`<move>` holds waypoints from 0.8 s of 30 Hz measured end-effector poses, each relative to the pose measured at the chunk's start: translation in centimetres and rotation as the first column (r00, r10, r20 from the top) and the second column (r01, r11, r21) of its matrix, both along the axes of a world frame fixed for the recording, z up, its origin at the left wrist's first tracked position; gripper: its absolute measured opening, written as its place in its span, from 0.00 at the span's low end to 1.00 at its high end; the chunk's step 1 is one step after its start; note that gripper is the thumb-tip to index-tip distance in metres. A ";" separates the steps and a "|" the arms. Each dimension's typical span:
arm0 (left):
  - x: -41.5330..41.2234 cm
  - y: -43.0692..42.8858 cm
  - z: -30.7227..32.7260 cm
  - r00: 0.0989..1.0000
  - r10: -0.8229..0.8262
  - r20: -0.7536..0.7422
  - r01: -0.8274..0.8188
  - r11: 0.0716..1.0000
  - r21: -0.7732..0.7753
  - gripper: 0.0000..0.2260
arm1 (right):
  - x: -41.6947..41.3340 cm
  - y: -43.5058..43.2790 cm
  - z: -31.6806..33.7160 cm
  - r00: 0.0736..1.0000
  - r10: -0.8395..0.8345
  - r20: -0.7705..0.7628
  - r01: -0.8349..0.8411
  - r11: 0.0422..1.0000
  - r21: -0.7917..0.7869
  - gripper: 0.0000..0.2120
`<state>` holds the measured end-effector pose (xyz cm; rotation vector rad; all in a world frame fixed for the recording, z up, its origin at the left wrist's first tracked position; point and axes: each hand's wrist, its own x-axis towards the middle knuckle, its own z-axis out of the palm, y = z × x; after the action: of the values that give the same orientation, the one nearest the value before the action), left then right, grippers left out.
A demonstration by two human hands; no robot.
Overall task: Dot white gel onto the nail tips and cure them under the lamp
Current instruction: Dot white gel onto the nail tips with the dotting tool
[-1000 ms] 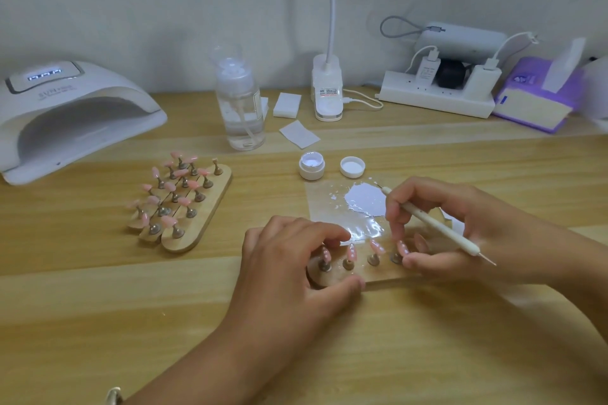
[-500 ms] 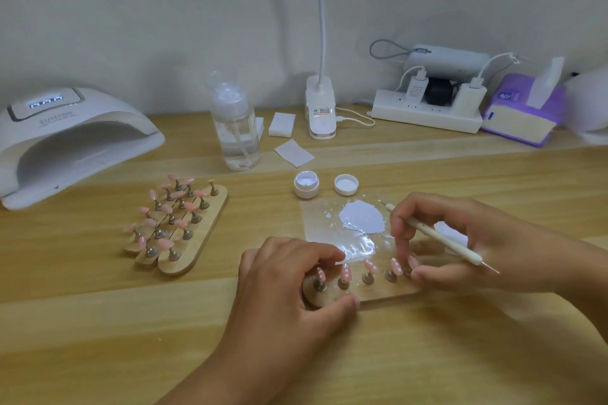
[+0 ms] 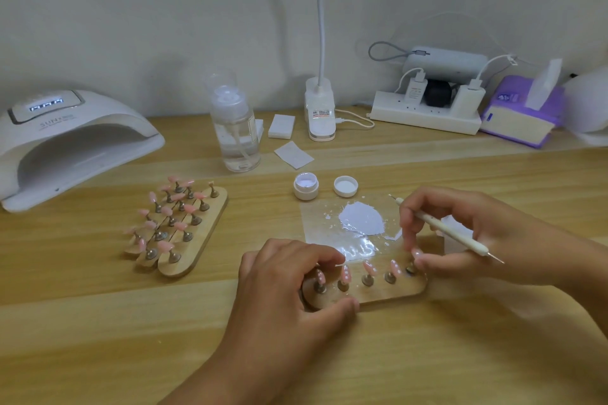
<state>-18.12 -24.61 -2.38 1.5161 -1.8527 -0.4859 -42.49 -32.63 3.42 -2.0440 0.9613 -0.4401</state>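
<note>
A wooden holder (image 3: 378,294) lies in front of me with several pink nail tips (image 3: 369,268) on metal stands, white dots on them. My left hand (image 3: 289,276) grips the holder's left end, thumb at the front edge and fingers over the back. My right hand (image 3: 460,233) holds a white dotting tool (image 3: 444,228) across its fingers and pinches the rightmost nail tip (image 3: 417,253) just above its stand. White gel (image 3: 362,217) is spread on a clear sheet (image 3: 324,233) behind the holder. The white curing lamp (image 3: 65,141) stands at the far left, its display lit.
An open gel jar (image 3: 306,186) and its lid (image 3: 345,186) sit behind the sheet. A second wooden holder (image 3: 200,240) with several pink tips lies to the left. A pump bottle (image 3: 235,128), cotton pads (image 3: 293,154), a desk lamp base (image 3: 320,115), a power strip (image 3: 424,112) and a tissue pack (image 3: 523,115) line the back.
My view has tilted up slightly. My right fingers have closed on the rightmost nail tip and raised it a little off its stand. The left hand keeps its grip on the holder.
</note>
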 end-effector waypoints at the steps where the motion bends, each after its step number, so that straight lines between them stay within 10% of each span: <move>1: 0.0 0.0 0.0 1.000 0.000 -0.002 0.000 1.000 0.000 0.18 | -0.1 -0.1 0.0 1.000 -0.010 0.007 0.010 1.000 -0.023 0.16; 24: -0.1 0.3 1.0 0.936 -0.026 -0.350 -0.058 0.972 -0.227 0.06 | 5.2 2.9 -0.6 0.933 -0.073 0.352 0.122 0.985 -0.121 0.14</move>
<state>-18.21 -24.36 -1.37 1.1975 -1.5559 -0.4764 -37.31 -29.71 2.78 -1.9579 0.8352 -0.9127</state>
